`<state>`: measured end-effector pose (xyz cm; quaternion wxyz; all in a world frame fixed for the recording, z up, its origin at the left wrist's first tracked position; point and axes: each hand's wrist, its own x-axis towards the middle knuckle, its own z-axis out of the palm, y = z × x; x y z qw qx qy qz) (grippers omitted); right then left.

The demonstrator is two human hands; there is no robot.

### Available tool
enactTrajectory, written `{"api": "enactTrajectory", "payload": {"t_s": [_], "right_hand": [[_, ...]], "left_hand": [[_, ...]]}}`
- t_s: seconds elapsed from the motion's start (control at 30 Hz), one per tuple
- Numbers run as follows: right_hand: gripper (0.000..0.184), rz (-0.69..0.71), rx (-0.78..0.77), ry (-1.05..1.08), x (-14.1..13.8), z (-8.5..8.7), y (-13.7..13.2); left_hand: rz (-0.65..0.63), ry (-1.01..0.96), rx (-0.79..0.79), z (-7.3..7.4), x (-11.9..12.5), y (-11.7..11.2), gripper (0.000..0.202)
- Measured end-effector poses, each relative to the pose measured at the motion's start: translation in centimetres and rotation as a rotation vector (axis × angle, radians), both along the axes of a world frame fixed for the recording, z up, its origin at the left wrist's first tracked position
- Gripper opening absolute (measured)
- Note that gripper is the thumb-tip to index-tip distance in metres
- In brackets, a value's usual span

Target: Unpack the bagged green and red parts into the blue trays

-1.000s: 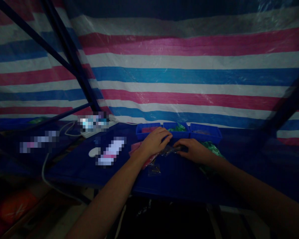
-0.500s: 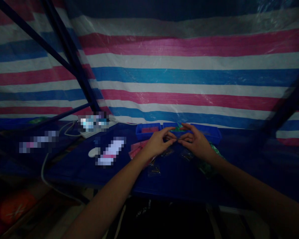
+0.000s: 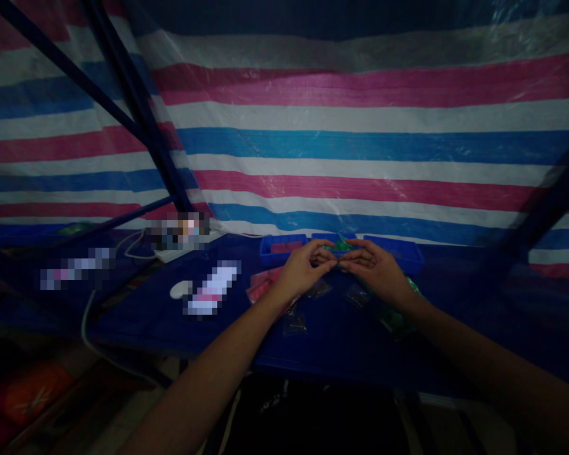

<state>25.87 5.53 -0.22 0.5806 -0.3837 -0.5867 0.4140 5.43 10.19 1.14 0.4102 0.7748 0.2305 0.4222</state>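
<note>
My left hand (image 3: pixel 308 268) and my right hand (image 3: pixel 374 268) meet over the blue table, fingertips nearly touching. Both are closed in a pinch, and whatever sits between the fingers is too small and dark to name. Below them lie small clear bags with thin dark pieces inside: one bag (image 3: pixel 318 290) under the left hand, another bag (image 3: pixel 356 295) under the right, and a third bag (image 3: pixel 295 324) nearer the front edge. Pink bags (image 3: pixel 262 285) lie beside my left wrist, partly covered by it. Green packaging (image 3: pixel 394 321) is partly hidden under my right forearm.
Behind my hands stand blue trays: a left tray (image 3: pixel 266 258) with pink contents, a middle one holding green material (image 3: pixel 342 244), and a right tray (image 3: pixel 401 251). To the left are a white round object (image 3: pixel 180 290), a power strip (image 3: pixel 189 248) and a cable (image 3: pixel 84 322).
The raised fingers of my right hand have come down and curled in closer to the left fingertips. My left hand stays almost where it was.
</note>
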Motion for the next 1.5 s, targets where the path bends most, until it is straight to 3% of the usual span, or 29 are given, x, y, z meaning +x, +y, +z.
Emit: {"api": "enactTrajectory", "payload": {"t_s": [0.43, 0.53, 0.63, 0.73, 0.87, 1.0, 1.13, 1.27, 1.37, 1.5], "right_hand": [[0.043, 0.01, -0.043, -0.036, -0.1, 0.2, -0.2], [0.041, -0.062, -0.024, -0.018, 0.0, 0.3, 0.0], [0.042, -0.142, -0.033, 0.022, 0.1, 0.3, 0.1], [0.044, -0.147, -0.038, 0.042, 0.1, 0.2, 0.2], [0.041, -0.049, -0.011, -0.014, -0.2, 0.1, 0.0], [0.034, 0.011, -0.016, -0.044, -0.4, 0.3, -0.3], [0.039, -0.104, 0.021, -0.073, -0.2, 0.2, -0.1], [0.046, -0.182, 0.074, -0.134, 0.2, 0.0, 0.2], [0.034, -0.131, 0.065, -0.172, 0.2, 0.0, 0.1], [0.024, -0.173, 0.071, -0.215, 0.1, 0.3, -0.3]], "left_hand": [[0.011, -0.023, 0.018, -0.3, 0.2, 0.2, 0.045], [0.141, 0.016, 0.174, 0.0, 0.2, 0.1, 0.049], [0.305, 0.104, 0.404, 0.6, -0.2, -0.1, 0.033], [0.259, 0.207, 0.495, 1.0, -0.4, -0.5, 0.018], [0.149, 0.253, 0.45, 0.9, -0.2, -0.8, 0.027], [0.159, 0.26, 0.38, 0.6, -0.1, -0.6, 0.021], [0.196, 0.172, 0.197, 0.2, -0.1, -0.2, 0.02], [0.112, 0.059, 0.038, -0.1, 0.2, -0.3, 0.025], [0.085, 0.087, 0.011, 0.0, 0.1, -0.5, 0.028], [0.129, 0.233, 0.072, 0.3, -0.2, -0.6, 0.023]]}}
